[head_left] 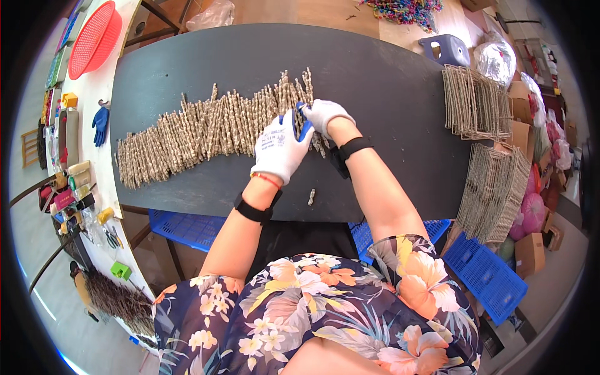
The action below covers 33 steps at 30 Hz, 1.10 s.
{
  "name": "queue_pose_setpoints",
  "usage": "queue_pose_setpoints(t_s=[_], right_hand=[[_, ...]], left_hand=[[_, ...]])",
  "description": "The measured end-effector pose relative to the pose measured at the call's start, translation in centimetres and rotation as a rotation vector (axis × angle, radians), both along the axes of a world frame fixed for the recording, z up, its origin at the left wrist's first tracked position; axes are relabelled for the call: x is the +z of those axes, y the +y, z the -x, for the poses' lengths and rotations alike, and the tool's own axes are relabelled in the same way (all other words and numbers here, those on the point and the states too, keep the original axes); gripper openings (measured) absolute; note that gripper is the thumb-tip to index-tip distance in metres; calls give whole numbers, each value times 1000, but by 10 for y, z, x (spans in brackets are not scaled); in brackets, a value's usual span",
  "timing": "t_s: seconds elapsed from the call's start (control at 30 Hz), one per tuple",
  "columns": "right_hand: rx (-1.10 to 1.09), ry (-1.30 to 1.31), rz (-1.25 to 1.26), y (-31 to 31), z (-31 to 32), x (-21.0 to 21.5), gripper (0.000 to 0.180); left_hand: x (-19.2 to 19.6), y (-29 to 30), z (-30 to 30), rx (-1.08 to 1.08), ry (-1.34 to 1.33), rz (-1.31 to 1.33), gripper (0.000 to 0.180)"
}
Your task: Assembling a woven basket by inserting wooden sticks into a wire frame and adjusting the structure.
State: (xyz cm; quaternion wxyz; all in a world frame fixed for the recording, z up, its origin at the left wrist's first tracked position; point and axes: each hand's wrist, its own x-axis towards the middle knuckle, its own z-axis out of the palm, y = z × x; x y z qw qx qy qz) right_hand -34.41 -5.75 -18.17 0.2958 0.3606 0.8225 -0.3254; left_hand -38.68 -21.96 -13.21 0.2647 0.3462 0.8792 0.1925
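A long row of knobbly grey-brown strands (200, 128) lies side by side across the dark table (387, 125). My left hand (281, 147), in a white glove with blue on the palm side, is closed over strands at the row's right end. Close beside it, my right hand (328, 115) wears the same kind of glove and has its fingers pinched at the last strands. Strand ends stick out above and below both hands; the fingertips' exact grip is partly hidden. A short loose piece (311, 197) lies near the table's front edge.
Bundles of bent wire-like frames (478, 103) stand right of the table, with more (494, 190) nearer me. Blue crates (487, 275) sit low at the right. To the left are a red basket (94, 40), a blue glove (100, 124) and pliers (112, 239).
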Motion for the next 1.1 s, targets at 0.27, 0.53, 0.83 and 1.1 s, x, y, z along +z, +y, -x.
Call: queue_pose_setpoints(t_s=[0.27,0.53,0.83,1.1], right_hand=[[111,63,-114,-56,4,-13,46],[-89,32,-73,-85,-2,-15,52],[-46,-10,-26,-138,38,-7,61],[-116,59,219,-163,49,-20,70]], left_hand=[[-59,-33,40,-265,396,-163,54],[-77,-59,62,-475,321,-169,58],[-71,-120,94,-458,256,-94,65],[-62,-154,120,-507,283,-42,82]])
